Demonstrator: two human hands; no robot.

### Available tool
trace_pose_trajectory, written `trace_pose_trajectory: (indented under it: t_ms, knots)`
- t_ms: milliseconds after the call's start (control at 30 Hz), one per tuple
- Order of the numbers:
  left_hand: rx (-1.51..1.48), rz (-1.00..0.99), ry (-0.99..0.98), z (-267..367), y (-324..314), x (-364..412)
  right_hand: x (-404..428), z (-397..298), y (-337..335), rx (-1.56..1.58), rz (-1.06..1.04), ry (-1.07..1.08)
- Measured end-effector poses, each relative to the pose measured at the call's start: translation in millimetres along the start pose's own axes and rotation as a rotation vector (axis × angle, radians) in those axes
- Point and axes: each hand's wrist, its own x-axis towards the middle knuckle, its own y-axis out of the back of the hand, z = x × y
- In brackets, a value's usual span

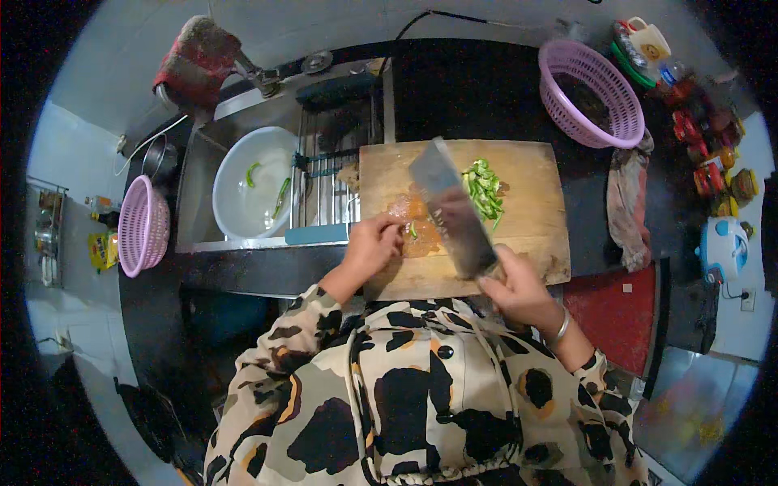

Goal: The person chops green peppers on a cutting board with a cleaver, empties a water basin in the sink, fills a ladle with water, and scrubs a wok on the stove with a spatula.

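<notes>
My right hand (521, 285) grips the handle of a broad cleaver (456, 209), its blade tilted over the middle of a wooden cutting board (529, 231). The blade is somewhat blurred. At the board's left part, my left hand (374, 244) has its fingers curled close to a small piece of green pepper (414, 230); whether the fingertips hold it is not clear. Around that piece the wood looks wet and orange-brown. On the far side of the blade lies a pile of chopped green peppers (482, 188), partly behind the cleaver.
Left of the board, a white basin (226, 209) with water and a few green peppers (281, 197) stands in the sink (197, 176), beside a metal rack (322, 203). Pink plastic baskets stand at left (144, 228) and back right (550, 91). A cloth (629, 212) hangs over the counter's right edge.
</notes>
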Motion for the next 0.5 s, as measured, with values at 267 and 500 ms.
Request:
trace_pose_trajectory:
  t_ms: [267, 500]
  knots:
    - [-0.208, 0.233, 0.08, -7.1, 65.7, 1.8, 22.3, 22.9, -19.0, -0.117, -0.08, -0.029]
    - [-0.181, 0.484, 0.073, -34.8, 153.7, 21.2, 13.2, 41.2, 15.1, -0.344, 0.284, 0.377]
